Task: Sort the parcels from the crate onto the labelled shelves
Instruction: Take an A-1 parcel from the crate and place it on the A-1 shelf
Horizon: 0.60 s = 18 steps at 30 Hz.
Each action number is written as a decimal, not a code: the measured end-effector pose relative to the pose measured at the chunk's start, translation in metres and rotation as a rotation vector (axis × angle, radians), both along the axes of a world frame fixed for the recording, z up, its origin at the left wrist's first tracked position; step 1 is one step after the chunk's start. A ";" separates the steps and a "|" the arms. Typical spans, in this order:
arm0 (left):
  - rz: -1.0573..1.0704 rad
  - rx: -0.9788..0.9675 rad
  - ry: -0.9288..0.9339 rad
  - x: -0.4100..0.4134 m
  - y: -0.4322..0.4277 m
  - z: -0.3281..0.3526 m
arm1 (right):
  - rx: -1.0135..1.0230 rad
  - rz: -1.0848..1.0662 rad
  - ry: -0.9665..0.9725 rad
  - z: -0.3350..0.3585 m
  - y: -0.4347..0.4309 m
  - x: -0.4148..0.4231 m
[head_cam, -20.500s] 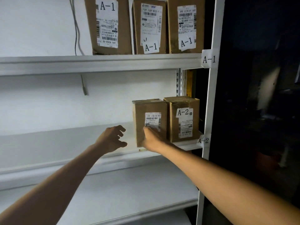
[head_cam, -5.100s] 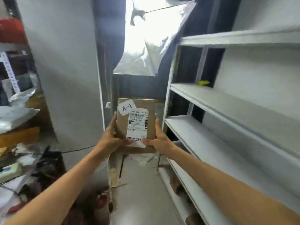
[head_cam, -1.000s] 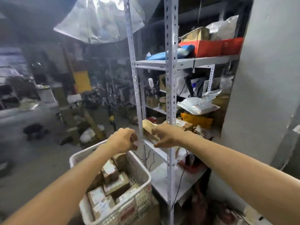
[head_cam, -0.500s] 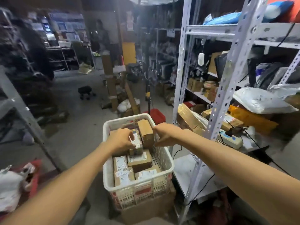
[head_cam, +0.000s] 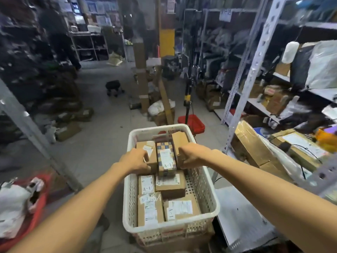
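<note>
The left hand (head_cam: 135,160) and right hand (head_cam: 191,155) are curling fingers beside the checked parcel (head_cam: 166,158) at the white crate's (head_cam: 216,205) far end, grip unclear; it is probably light and stiff, so hold its sides.

White perforated plastic crate (head_cam: 164,227): moulded plastic, looked smooth, rim had slight sheen.
Brown cardboard parcels (head_cam: 151,212) in it: matt, dull, corners looked little worn.
White paper labels (head_cam: 180,207) on them: thin matt paper, some were wrinkled.
Checked blue-and-cream parcel (head_cam: 166,161): printed wrapping, showed faint gloss.
Grey slotted metal shelf upright (head_cam: 255,64): painted metal, smooth, satin.
Grey floor (head_cam: 102,136): looked like concrete, matt, rough, stained.
White crumpled plastic bag (head_cam: 322,66): glossy film, creased.
</note>
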State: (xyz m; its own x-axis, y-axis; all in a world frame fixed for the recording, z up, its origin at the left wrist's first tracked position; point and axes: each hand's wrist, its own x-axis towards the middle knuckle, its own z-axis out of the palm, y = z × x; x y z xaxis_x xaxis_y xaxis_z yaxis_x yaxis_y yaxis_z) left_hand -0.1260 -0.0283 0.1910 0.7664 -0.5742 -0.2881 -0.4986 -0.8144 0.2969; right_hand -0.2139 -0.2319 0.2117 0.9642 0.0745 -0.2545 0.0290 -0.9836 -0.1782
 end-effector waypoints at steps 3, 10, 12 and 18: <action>0.001 -0.017 0.027 0.045 -0.010 -0.018 | -0.021 -0.058 0.058 -0.016 -0.010 0.044; 0.044 -0.004 0.155 0.132 -0.025 -0.086 | 0.065 -0.166 0.191 -0.077 -0.031 0.126; 0.053 0.018 0.190 0.141 -0.030 -0.113 | 0.074 -0.200 0.244 -0.112 -0.036 0.133; 0.086 0.106 0.321 0.158 -0.053 -0.198 | 0.183 -0.444 0.316 -0.225 -0.058 0.153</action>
State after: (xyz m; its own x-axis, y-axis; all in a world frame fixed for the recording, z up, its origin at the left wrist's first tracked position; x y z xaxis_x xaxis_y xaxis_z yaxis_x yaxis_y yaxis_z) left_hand 0.0320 -0.0817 -0.0075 0.6714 -0.4653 -0.5768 -0.3214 -0.8841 0.3391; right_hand -0.0605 -0.2896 -0.0138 0.7922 -0.2502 -0.5566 -0.4623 -0.8415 -0.2796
